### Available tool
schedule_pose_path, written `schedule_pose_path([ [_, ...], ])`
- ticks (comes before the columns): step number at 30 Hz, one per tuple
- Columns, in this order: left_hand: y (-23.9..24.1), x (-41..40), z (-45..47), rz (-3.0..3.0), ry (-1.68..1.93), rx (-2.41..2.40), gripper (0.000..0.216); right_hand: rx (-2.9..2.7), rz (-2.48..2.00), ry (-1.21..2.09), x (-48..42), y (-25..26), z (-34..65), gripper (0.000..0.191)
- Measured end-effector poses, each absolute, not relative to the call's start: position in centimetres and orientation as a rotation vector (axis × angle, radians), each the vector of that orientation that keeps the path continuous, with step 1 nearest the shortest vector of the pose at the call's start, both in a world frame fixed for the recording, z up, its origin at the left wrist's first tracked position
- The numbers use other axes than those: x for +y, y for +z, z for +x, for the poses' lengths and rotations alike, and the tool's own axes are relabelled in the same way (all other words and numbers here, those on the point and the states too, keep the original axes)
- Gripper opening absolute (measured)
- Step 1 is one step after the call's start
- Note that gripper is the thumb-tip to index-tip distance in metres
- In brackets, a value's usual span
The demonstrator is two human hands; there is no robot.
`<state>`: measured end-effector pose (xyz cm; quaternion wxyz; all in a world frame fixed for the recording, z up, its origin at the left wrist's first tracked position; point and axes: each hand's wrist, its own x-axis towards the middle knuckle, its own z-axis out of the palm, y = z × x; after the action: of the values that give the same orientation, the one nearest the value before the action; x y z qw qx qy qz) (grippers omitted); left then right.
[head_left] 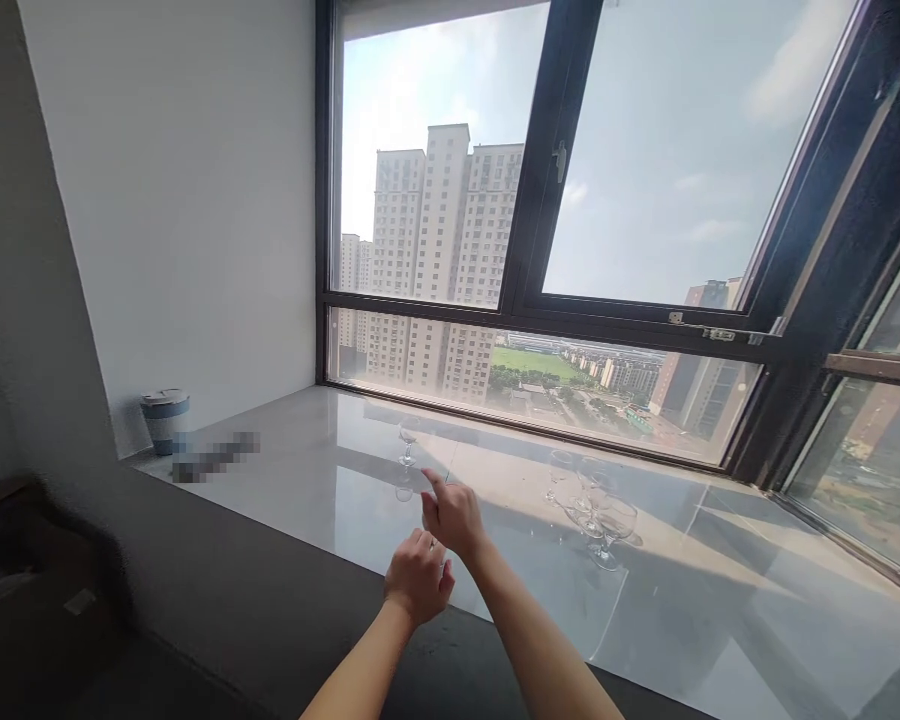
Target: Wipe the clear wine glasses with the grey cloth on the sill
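My left hand (418, 577) is closed, its back toward me, over the front edge of the glossy sill (285, 500). Its palm side is hidden, so what it holds, if anything, cannot be made out. Just above and right of it is my right hand (456, 515), index finger stretched out and thumb apart, with nothing visible in it. Beyond that fingertip, a small clear stemmed glass (408, 440) stands upright on the sill, apart from the hand. To the right, several similar clear glasses (607, 530) are grouped close together, overlapping in view.
A lidded blue-and-white cup (166, 422) stands at the sill's left end by the white wall (195, 200). Beside it lies a blurred-out item (214, 458). A dark-framed window (525, 270) with a handle rises behind the sill. At lower left is a dark box-like shape (37, 570).
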<state>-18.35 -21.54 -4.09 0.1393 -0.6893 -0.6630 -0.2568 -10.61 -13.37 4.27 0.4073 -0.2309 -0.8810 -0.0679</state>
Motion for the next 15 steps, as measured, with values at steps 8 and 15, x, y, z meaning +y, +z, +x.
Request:
schedule_pose_path([
  [8, -4.1, -21.4, -18.3, -1.970, -0.739, -1.900, 0.012, -2.032, -0.556, 0.082, -13.6, 3.5, -10.5, 0.040],
  [15, -4.3, -21.4, -18.4, -1.917, -0.722, -1.900, 0.015, -1.739, -0.629, 0.270, -12.5, 5.6, -10.3, 0.036],
])
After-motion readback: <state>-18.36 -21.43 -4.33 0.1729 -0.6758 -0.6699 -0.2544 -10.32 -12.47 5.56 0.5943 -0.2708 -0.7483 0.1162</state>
